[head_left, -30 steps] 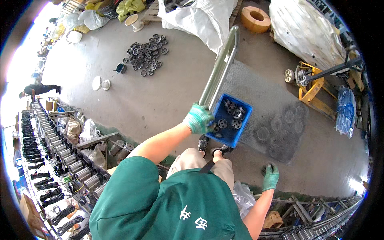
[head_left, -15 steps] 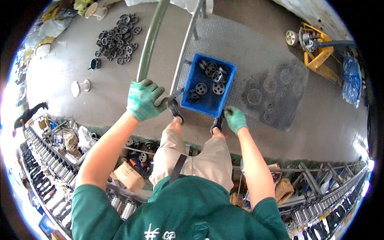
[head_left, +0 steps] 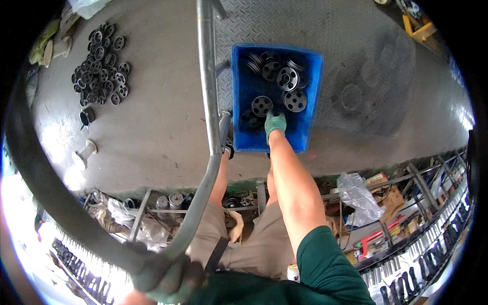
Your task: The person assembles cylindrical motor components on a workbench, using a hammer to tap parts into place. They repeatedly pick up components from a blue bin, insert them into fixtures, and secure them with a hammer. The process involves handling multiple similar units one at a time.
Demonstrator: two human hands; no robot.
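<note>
A blue plastic bin point(head_left: 314, 96) stands on the tread-plate bed point(head_left: 335, 30) of a platform cart. In it lie several dark metal wheels with round holes, some stacked and some flat. My right hand point(head_left: 275, 124), in a green glove, reaches down into the bin. Its fingers close on the lower rim of one holed wheel point(head_left: 262, 104). My left hand point(head_left: 168, 274), also gloved and blurred, is wrapped round the cart's tubular metal handle point(head_left: 195, 223) at the lower left. The handle passes close in front of me, along the bin's left side.
A heap of black wheels point(head_left: 99, 71) lies on the floor at the left. Near it stand a dark cup-like pot point(head_left: 87, 117) and a pale spool point(head_left: 84, 154). Racks with rollers and clutter run behind me. Part of a yellow pallet jack point(head_left: 419, 29) shows at the upper right.
I have bent lower, and the bin looks nearer. My right hand went from beside the bin into it, onto a wheel. My left hand, still on the handle, has come nearer me.
</note>
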